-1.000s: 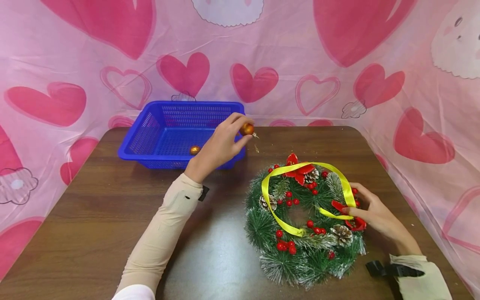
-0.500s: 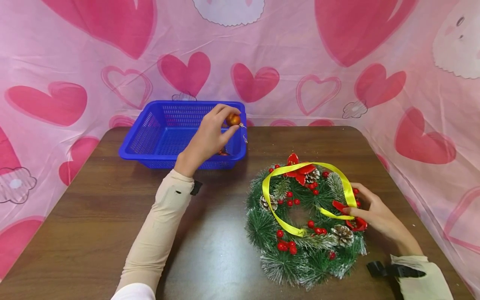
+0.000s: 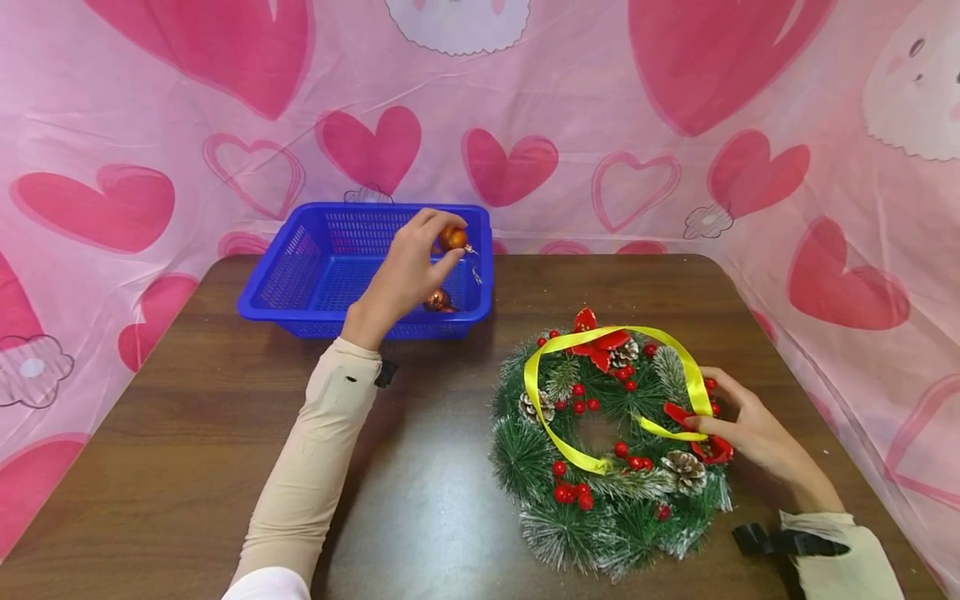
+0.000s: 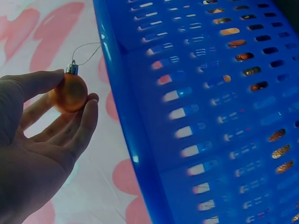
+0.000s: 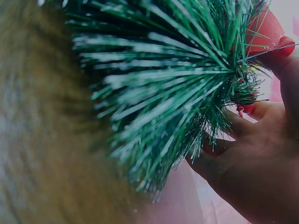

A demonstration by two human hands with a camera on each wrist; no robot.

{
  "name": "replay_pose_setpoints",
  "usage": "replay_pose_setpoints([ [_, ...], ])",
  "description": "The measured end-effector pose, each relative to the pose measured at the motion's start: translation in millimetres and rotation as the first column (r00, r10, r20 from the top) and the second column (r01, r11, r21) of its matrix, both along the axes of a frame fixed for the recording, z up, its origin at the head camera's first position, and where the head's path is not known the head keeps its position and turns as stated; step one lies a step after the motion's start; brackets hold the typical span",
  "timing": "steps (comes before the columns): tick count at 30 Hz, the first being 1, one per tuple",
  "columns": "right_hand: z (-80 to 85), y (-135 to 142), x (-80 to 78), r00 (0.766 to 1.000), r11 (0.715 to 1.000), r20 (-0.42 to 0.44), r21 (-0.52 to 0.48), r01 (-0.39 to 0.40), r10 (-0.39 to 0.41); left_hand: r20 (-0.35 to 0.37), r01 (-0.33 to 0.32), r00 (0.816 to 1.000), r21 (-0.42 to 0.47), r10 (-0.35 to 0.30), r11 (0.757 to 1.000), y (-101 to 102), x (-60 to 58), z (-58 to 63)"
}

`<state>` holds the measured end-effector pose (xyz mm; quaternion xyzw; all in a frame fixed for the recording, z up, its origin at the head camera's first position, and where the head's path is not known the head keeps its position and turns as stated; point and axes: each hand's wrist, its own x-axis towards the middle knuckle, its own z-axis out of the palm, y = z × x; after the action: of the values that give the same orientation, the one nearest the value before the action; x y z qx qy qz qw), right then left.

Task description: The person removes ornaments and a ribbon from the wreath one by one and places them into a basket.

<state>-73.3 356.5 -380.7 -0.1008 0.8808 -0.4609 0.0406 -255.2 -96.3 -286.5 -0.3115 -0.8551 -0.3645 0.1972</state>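
My left hand (image 3: 405, 267) pinches a shiny orange-gold bauble (image 3: 453, 238) between thumb and fingers, above the right part of the blue basket (image 3: 255, 292). In the left wrist view, the bauble (image 4: 69, 95) has a silver cap with a thin wire loop on top. Another copper bauble (image 3: 437, 300) lies inside the basket. My right hand (image 3: 765, 429) grips the right edge of a green wreath (image 3: 517, 450), thumb on top beside a red flower. Yellow ribbon (image 3: 536, 396) loops over the wreath. In the right wrist view, frosted needles (image 5: 154, 88) hide part of the fingers.
The wreath and basket stand on a brown wooden table (image 3: 187, 433), the basket near its back edge. Pink heart-patterned cloth (image 3: 562, 92) hangs behind and at both sides. Through the basket's slots, several gold and copper patches show in the left wrist view.
My left hand has moved left with the bauble, from the basket's right rim to over its inside. My right hand and the wreath have stayed in place.
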Motion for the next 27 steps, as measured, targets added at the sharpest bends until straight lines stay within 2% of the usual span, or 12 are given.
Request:
replay_pose_setpoints([
  [14, -0.4, 1, 0.2, 1.0, 0.999, 0.015, -0.052, -0.016, 0.017, 0.025, -0.057, 0.998, -0.01, 0.058, 0.998, -11, -11.2, -8.0],
  [27, -3.1, 5, -0.8, 0.999, 0.999, 0.039, -0.04, 0.0, 0.001, 0.067, -0.11, 0.991, -0.041, 0.112, 0.993, -28, -28.1, -22.8],
])
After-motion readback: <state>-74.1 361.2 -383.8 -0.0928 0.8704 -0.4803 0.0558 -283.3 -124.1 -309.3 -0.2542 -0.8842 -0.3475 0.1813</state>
